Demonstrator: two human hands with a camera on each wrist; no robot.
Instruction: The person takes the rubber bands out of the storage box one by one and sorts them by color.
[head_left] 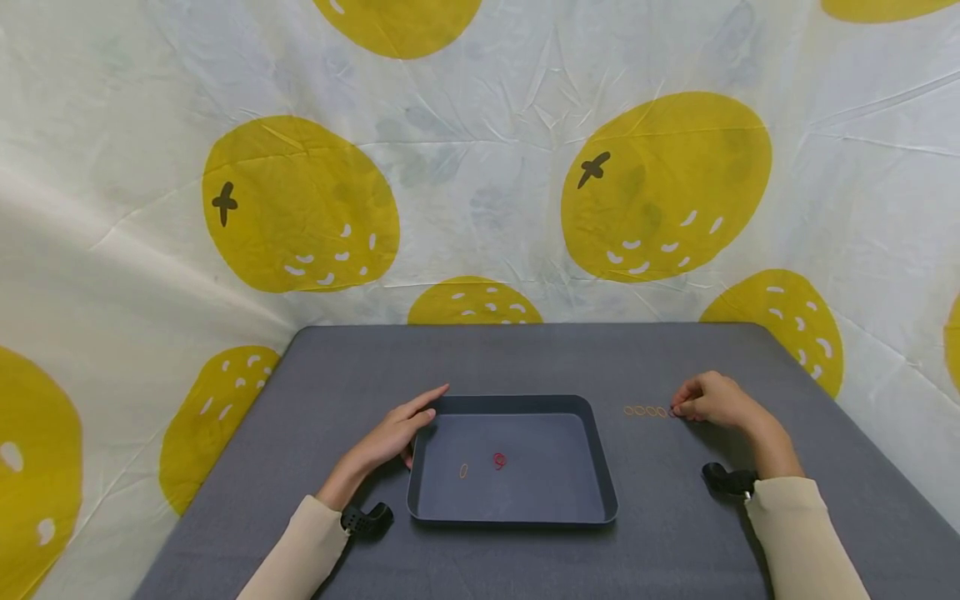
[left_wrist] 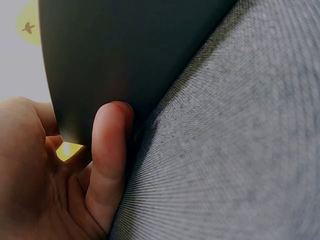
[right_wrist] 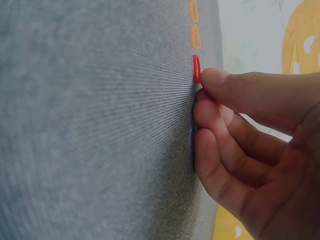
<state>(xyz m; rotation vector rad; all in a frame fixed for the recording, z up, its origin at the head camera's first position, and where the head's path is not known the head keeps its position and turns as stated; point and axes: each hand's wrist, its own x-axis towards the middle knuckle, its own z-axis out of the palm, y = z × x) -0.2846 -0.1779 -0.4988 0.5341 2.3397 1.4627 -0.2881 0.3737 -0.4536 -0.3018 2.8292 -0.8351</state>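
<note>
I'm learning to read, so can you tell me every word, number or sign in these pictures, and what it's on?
None: I can read no words, brands or numbers on the dark tray, red rubber band, orange rubber bands or black wrist cameras.
The white curtain has only printed yellow fruit; its dark crosses look like stems, not letters.

Draped workspace: patterned sheet (head_left: 480, 208), table (head_left: 675, 542)

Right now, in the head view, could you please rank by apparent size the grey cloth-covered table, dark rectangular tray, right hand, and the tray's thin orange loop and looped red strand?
From largest:
Grey cloth-covered table
Dark rectangular tray
Right hand
Thin orange loop and looped red strand: too alike to rank
</note>
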